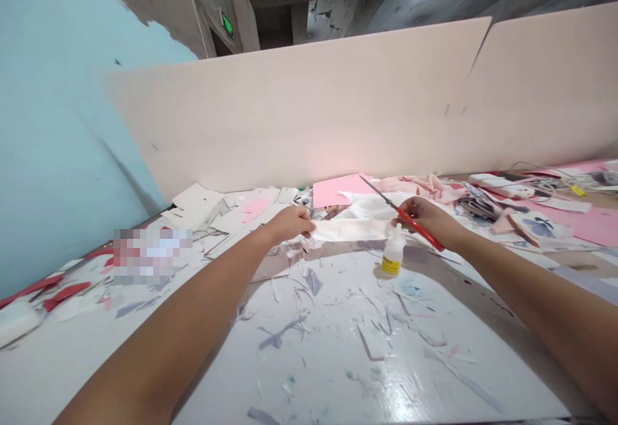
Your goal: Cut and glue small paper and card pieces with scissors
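A white strip, of fabric or paper, stretches level between my two hands above the table. My left hand pinches its left end with closed fingers. Red-handled scissors lie across my right hand, their thin metal blades pointing up and left. The fingertips of that hand are at the strip's right end; whether they pinch it I cannot fully see. Just below them a small clear bottle with a yellow label stands upright on the table, overlapping the strip's lower edge in view.
Thin offcuts are scattered over the white tabletop. Pink sheets, white card pieces and crumpled pink fabric pile up along the back. A pale partition rises behind. Cables and a white power strip lie at the right.
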